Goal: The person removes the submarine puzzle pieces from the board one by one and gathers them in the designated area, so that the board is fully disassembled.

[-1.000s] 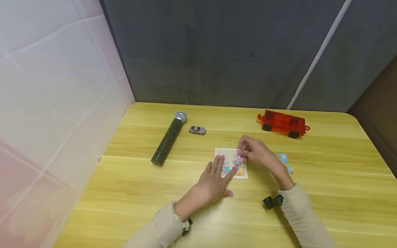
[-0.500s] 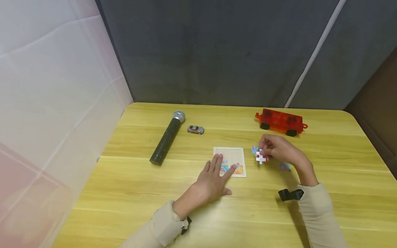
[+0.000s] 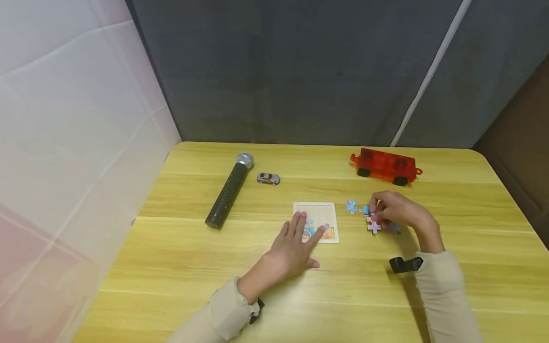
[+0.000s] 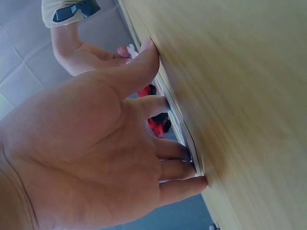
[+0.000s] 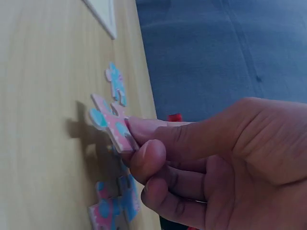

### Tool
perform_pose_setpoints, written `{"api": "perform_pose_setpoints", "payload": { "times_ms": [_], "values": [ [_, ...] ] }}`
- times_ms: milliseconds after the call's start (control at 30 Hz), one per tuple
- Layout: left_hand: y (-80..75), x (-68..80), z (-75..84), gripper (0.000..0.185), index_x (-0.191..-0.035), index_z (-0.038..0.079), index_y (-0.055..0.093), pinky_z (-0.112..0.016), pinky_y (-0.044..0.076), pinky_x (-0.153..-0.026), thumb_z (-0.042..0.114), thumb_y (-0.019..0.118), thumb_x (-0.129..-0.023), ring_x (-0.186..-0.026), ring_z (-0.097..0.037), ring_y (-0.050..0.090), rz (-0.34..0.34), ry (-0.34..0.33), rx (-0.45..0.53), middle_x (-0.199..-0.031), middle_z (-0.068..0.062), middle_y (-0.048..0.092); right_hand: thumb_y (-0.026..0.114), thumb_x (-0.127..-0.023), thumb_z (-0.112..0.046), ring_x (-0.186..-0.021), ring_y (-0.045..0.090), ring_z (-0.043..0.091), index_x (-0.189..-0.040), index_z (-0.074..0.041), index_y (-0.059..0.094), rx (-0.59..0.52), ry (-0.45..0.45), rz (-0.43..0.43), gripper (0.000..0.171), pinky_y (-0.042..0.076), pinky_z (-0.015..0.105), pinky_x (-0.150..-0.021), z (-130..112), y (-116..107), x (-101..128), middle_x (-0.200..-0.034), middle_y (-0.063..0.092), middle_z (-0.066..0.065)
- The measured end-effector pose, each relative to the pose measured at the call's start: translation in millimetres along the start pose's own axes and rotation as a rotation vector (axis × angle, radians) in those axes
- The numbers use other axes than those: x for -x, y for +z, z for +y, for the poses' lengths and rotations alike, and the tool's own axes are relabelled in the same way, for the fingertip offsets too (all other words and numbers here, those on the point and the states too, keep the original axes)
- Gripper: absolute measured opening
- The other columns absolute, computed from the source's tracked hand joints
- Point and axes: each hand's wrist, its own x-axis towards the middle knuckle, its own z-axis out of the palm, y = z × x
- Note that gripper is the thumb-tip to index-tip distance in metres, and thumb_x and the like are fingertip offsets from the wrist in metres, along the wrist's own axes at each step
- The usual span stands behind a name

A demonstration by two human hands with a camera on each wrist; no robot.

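Observation:
A small square puzzle frame [image 3: 316, 209] lies mid-table with a few pieces left in its near part. My left hand [image 3: 296, 243] rests flat on its near left corner, fingers straight, also seen as the left hand [image 4: 120, 143] pressing the frame's edge [image 4: 184, 139]. To the right, my right hand [image 3: 392, 209] pinches a pink and blue puzzle piece [image 3: 373, 225] just above the table; the right wrist view shows thumb and finger on the piece [image 5: 110, 122]. Loose pieces [image 3: 352, 206] lie beside it, with another loose piece [image 5: 116, 84] and a further cluster [image 5: 115, 208].
A dark microphone [image 3: 228, 189] lies at the left, a small grey toy car [image 3: 268, 178] beside it. A red translucent toy wagon [image 3: 383, 166] stands at the back right. Grey fabric walls close the back; a white sheet hangs at the left.
My right hand lifted the pink piece out of the frame and carried it right, lowering it among the loose pieces. The left hand stayed on the frame.

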Motion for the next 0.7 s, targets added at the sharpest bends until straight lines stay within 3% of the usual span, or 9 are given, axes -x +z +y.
{"api": "perform_pose_setpoints", "payload": {
  "times_ms": [233, 700],
  "values": [
    [2.4, 0.7, -1.6, 0.082, -0.178, 0.033, 0.016, -0.047, 0.024, -0.137, 0.064, 0.05, -0.109, -0.171, -0.04, 0.012, 0.005, -0.01, -0.011, -0.182, -0.026, 0.011, 0.069, -0.101, 0.007, -0.062, 0.062, 0.016, -0.098, 0.005, 0.058, 0.013, 0.041, -0.002, 0.011, 0.055, 0.033, -0.056, -0.5, 4.7, -5.5, -0.075, 0.067, 0.009],
    [2.8, 1.3, 0.6, 0.082, -0.178, 0.034, 0.015, -0.046, 0.026, -0.137, 0.065, 0.048, -0.109, -0.171, -0.039, 0.014, 0.024, -0.003, -0.056, -0.182, -0.026, 0.012, 0.077, -0.1, -0.004, -0.059, 0.054, 0.017, -0.086, -0.003, 0.062, 0.285, 0.157, 0.075, 0.02, 0.045, 0.032, -0.063, -5.8, 12.0, -6.0, -0.065, 0.063, 0.004]
  ]
}}
